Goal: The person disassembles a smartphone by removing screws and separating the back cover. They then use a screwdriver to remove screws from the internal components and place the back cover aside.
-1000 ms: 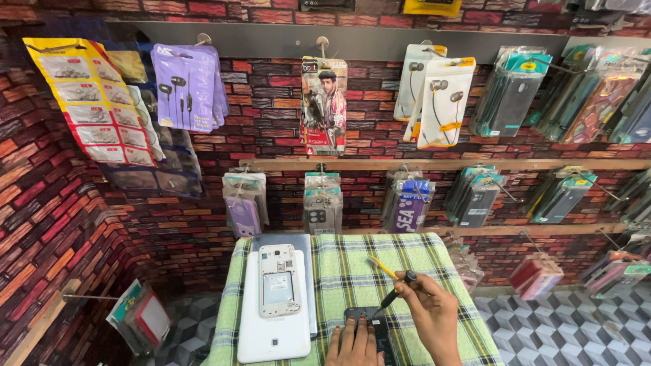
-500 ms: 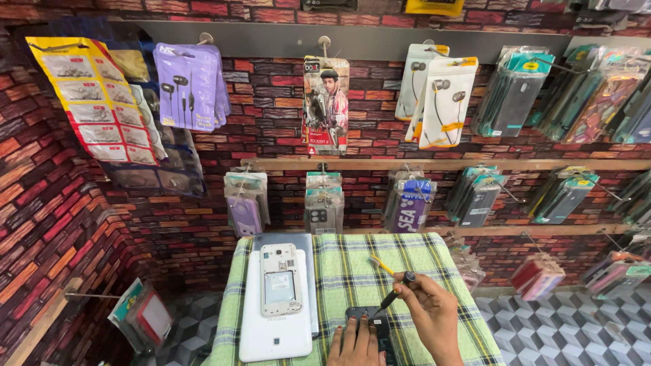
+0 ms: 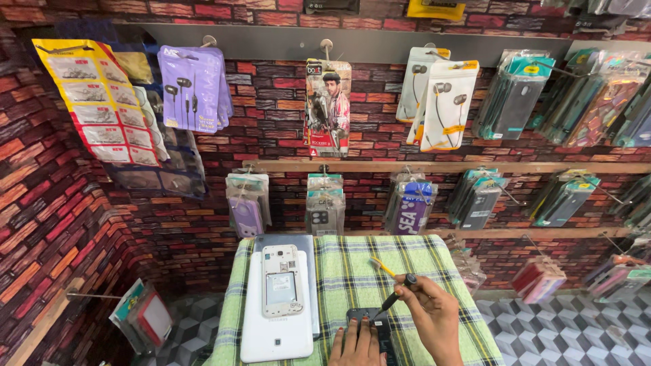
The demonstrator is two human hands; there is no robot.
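Note:
A small dark phone [image 3: 369,322] lies on the green checked cloth [image 3: 346,274] at the bottom edge of the head view. My left hand [image 3: 356,344] presses on it from below, fingers flat. My right hand [image 3: 434,318] grips a black screwdriver [image 3: 397,295] whose tip touches the phone's top end. A yellow pry tool [image 3: 382,266] lies on the cloth just beyond the screwdriver. To the left, a white phone with its back cover off [image 3: 280,280] rests on a white tablet [image 3: 274,332].
The red brick-patterned wall [image 3: 47,224] carries hooks with packaged earphones [image 3: 193,88], phone cases [image 3: 512,98] and a yellow card strip [image 3: 95,102]. More packets [image 3: 139,315] hang low at the left. Grey patterned floor [image 3: 576,332] lies to the right of the small table.

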